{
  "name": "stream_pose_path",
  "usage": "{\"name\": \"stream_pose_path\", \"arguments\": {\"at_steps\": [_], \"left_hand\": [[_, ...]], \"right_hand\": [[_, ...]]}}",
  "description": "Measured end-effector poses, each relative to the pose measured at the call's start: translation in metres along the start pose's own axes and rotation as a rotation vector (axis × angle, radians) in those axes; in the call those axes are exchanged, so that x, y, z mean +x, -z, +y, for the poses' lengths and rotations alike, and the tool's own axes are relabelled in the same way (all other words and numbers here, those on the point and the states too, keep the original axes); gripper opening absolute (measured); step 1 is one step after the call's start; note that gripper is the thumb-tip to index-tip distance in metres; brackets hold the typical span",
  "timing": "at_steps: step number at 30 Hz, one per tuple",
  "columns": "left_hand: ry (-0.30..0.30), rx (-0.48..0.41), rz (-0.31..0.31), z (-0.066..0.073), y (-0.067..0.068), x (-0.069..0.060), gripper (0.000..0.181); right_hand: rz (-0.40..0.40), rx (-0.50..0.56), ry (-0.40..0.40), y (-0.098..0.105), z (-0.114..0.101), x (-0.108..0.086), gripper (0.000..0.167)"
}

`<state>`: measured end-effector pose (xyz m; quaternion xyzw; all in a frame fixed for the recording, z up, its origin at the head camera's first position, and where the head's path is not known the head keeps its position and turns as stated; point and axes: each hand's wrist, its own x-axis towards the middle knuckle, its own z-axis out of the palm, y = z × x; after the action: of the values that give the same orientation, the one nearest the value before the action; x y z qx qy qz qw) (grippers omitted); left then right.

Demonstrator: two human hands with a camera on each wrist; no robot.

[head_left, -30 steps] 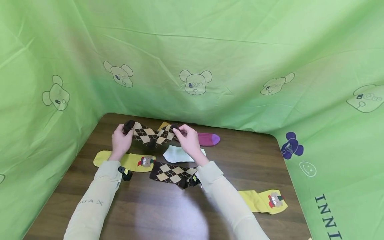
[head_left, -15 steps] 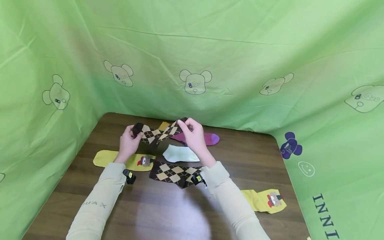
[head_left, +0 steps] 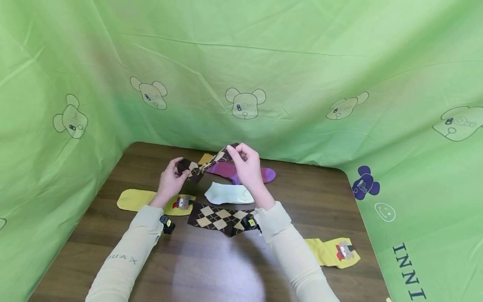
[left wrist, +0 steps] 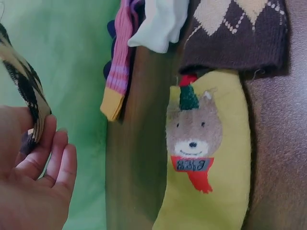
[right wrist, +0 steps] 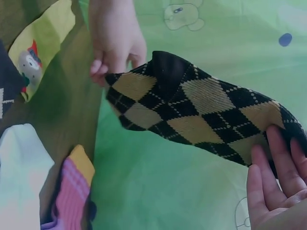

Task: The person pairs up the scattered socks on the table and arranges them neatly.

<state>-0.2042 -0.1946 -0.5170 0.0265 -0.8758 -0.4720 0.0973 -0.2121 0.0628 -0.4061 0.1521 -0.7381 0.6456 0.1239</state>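
A brown argyle sock [head_left: 219, 157] [right wrist: 194, 105] is held in the air between both hands, above the table's far side. The left hand [head_left: 170, 183] [left wrist: 41, 167] pinches its dark left end, which shows at the left edge of the left wrist view. Higher up, the right hand [head_left: 249, 168] [right wrist: 283, 187] grips the other end between thumb and fingers. In the head view the sock slants upward to the right and looks narrow; the right wrist view shows its diamond pattern broadside.
On the brown table [head_left: 211, 268] lie another argyle sock [head_left: 219, 219], a white sock [head_left: 228, 193], magenta-purple socks [head_left: 268, 175] with a mustard end [head_left: 205, 158], and two yellow bear socks [head_left: 132, 199] [head_left: 328, 253] at left and right. Green cloth [head_left: 241, 50] stands behind.
Both hands have moved to the right with the argyle sock, and the right hand has also risen. The sock now slants more steeply, uncovering more of the magenta sock.
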Motion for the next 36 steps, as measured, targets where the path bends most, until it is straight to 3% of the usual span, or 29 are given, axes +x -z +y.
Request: {"name": "stream_pose_path", "arguments": {"at_steps": [4,9,12,19,21,27,32,36], "left_hand": [[-0.026,-0.003,-0.041,0.004,-0.003,-0.002,0.057],[-0.051,-0.015,-0.046,0.012,-0.004,-0.002,0.054],[-0.067,-0.020,-0.072,0.018,-0.005,-0.003,0.052],[-0.090,-0.017,-0.150,0.025,-0.010,-0.007,0.045],[-0.106,-0.009,-0.155,0.025,-0.012,-0.008,0.045],[-0.179,-0.052,-0.072,0.039,-0.013,-0.006,0.041],[-0.255,-0.198,0.049,0.065,-0.010,-0.007,0.032],[-0.346,-0.312,0.092,0.084,-0.008,-0.009,0.029]], "right_hand": [[-0.014,0.002,-0.001,0.002,-0.016,-0.002,0.026],[-0.035,0.036,0.014,0.003,-0.044,-0.007,0.023],[-0.033,0.055,0.032,0.003,-0.047,-0.007,0.022],[-0.010,0.056,0.075,0.003,-0.016,0.001,0.025],[-0.006,0.063,0.079,0.003,-0.017,0.000,0.024],[-0.002,0.076,0.074,0.003,-0.020,0.001,0.023],[-0.001,0.076,0.056,0.003,-0.021,-0.001,0.024],[0.002,0.069,0.051,0.003,-0.021,-0.002,0.023]]}}
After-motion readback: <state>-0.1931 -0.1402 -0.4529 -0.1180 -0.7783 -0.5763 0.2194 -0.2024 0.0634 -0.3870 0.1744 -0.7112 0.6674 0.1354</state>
